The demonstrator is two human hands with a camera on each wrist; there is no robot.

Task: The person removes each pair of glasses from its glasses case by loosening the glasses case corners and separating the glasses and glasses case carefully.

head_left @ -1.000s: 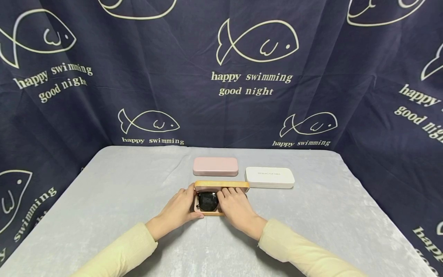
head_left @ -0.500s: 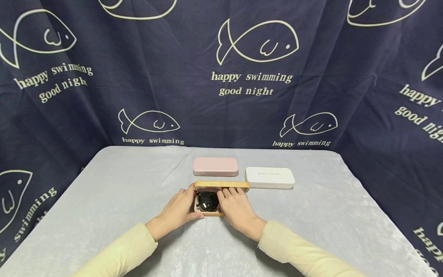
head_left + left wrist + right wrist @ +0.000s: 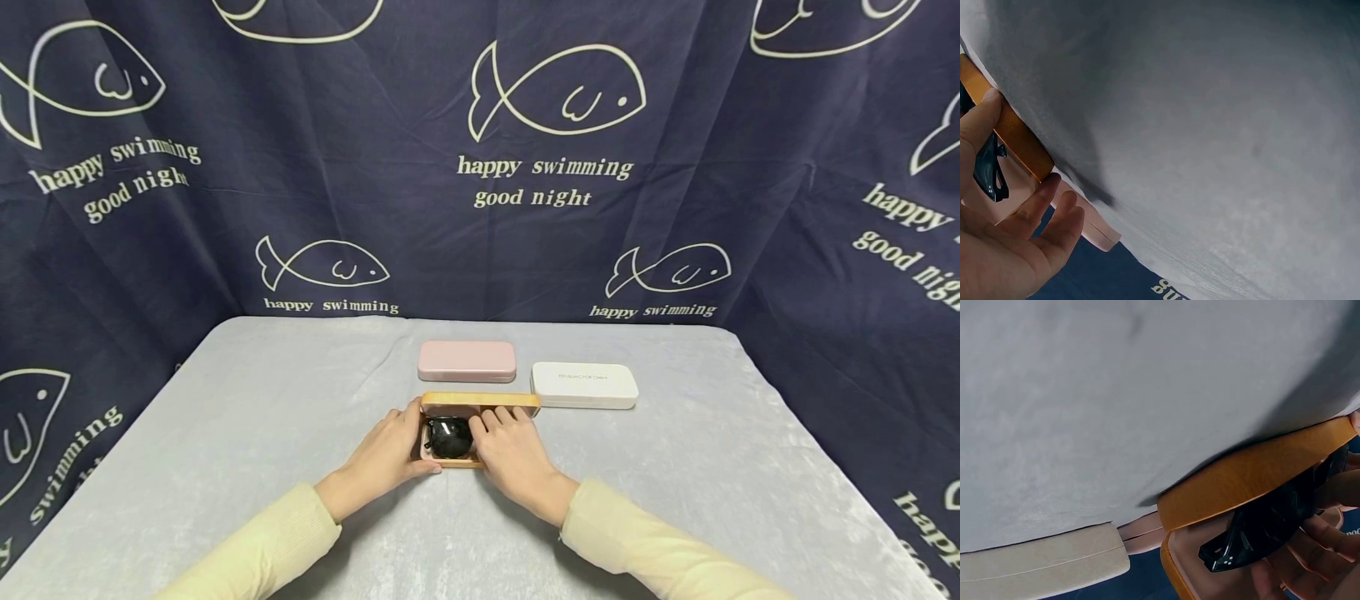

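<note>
An orange-tan glasses case (image 3: 480, 399) lies open on the table, its lid raised at the back and a pinkish lining inside. Black sunglasses (image 3: 450, 437) are in it, dark lens showing on the left; the right part is behind my right hand (image 3: 517, 454). In the right wrist view, that hand's thumb and fingers pinch the sunglasses (image 3: 1257, 537) at the case's mouth. My left hand (image 3: 386, 446) grips the case's left end, thumb on the front wall and fingers behind. The left wrist view has its thumb (image 3: 982, 119) against the orange front wall (image 3: 1022, 144).
Behind the open case lies a closed pink glasses case (image 3: 467, 361). A closed white case (image 3: 585, 385) with small lettering sits to the right, near the raised lid. Pale grey cloth covers the table (image 3: 315, 358), and a dark blue fish-print curtain (image 3: 420, 208) surrounds its back and sides.
The sunglasses have tilted slightly inside the case, and the glint on the dark lens has shifted upward. Both hands stay in nearly the same place.
</note>
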